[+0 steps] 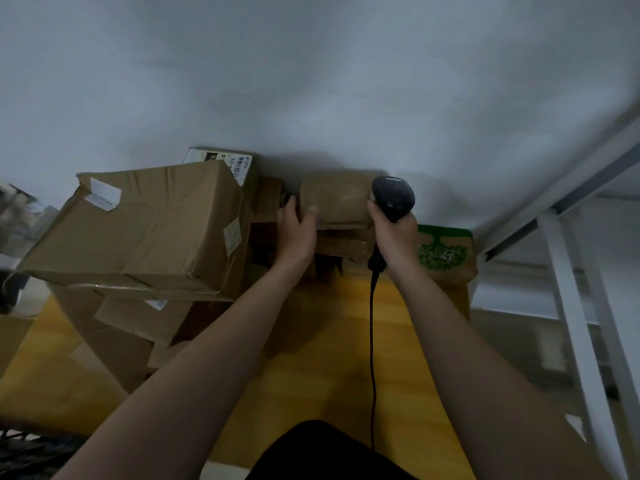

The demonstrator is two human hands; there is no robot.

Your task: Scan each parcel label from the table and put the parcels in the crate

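Between the fingers of both hands sits a small brown parcel point(336, 199), on top of other cartons close to the wall. The left hand point(298, 232) grips its left edge: the thumb lies on the near face and the fingers point(289, 202) curl round the side. The right hand point(394, 237) is clamped round the handle of a black scanner point(393, 194), whose head is just right of the parcel. Its cable point(372, 341) hangs down over the yellow tabletop point(346, 358). Left of the left fingers lies a large box point(138, 230), tilted. Right of the right fingers stands a green-printed box point(443, 254).
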